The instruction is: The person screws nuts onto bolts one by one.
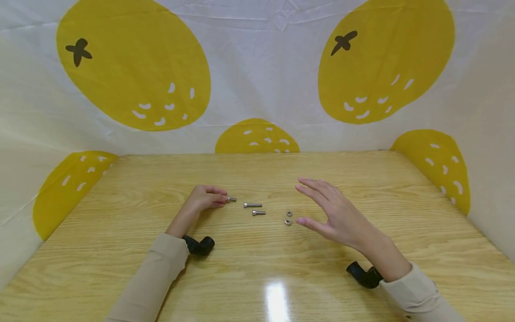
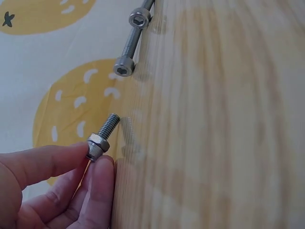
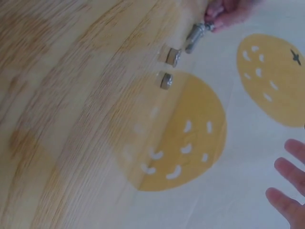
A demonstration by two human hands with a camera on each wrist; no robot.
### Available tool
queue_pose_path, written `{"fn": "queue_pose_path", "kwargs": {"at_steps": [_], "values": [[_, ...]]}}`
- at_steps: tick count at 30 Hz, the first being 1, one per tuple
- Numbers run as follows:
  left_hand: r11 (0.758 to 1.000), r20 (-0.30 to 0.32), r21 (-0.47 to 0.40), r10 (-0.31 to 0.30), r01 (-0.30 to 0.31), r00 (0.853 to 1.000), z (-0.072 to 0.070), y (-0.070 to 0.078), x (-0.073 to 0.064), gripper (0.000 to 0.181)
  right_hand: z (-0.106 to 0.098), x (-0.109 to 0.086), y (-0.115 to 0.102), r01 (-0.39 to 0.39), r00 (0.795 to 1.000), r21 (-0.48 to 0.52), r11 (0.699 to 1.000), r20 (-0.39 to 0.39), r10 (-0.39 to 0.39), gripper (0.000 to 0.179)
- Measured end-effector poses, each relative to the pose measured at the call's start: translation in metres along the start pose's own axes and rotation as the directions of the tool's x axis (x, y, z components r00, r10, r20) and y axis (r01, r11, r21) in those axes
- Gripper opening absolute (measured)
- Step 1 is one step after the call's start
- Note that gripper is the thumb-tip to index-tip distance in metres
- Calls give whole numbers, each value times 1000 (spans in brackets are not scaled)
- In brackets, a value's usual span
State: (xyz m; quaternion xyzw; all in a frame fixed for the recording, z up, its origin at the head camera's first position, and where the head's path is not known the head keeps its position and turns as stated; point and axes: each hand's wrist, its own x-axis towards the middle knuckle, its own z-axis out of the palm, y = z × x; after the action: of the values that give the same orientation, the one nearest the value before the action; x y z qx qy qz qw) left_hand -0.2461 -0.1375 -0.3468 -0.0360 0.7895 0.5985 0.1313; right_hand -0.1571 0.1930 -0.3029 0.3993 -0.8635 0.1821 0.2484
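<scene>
At the left, my left hand (image 1: pixel 204 198) pinches a short silver bolt (image 2: pixel 108 125) by its head end, between thumb and fingers close over the table. A hex nut (image 2: pixel 99 141) sits threaded on that bolt near its head. Two more socket-head bolts lie just right of this hand, a longer bolt (image 1: pixel 253 205) behind a shorter bolt (image 1: pixel 259 213). Further right lie two loose nuts, the back nut (image 1: pixel 289 213) and the front nut (image 1: pixel 288 222). My right hand (image 1: pixel 335 212) hovers beside these nuts, fingers spread and holding nothing; its fingertips show in the right wrist view.
The wooden table (image 1: pixel 241 268) has a bright glare patch near its front. White cloth (image 1: pixel 261 80) with yellow fruit prints rises behind it and along both sides. A black wrist-worn device (image 1: pixel 200 245) sits under the left wrist, and another black device (image 1: pixel 364 274) under the right.
</scene>
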Motion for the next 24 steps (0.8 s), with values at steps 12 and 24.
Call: {"fn": "queue_pose_path", "kwargs": {"at_steps": [12, 24], "values": [[998, -28, 60, -26, 28, 999, -1, 0, 0, 25, 2, 0, -1, 11, 1000, 3, 1000, -18, -11, 62], [1000, 14, -9, -23, 23, 1000, -6, 7, -7, 37, -1, 0, -3, -33, 999, -1, 999, 34, 33, 66]]}}
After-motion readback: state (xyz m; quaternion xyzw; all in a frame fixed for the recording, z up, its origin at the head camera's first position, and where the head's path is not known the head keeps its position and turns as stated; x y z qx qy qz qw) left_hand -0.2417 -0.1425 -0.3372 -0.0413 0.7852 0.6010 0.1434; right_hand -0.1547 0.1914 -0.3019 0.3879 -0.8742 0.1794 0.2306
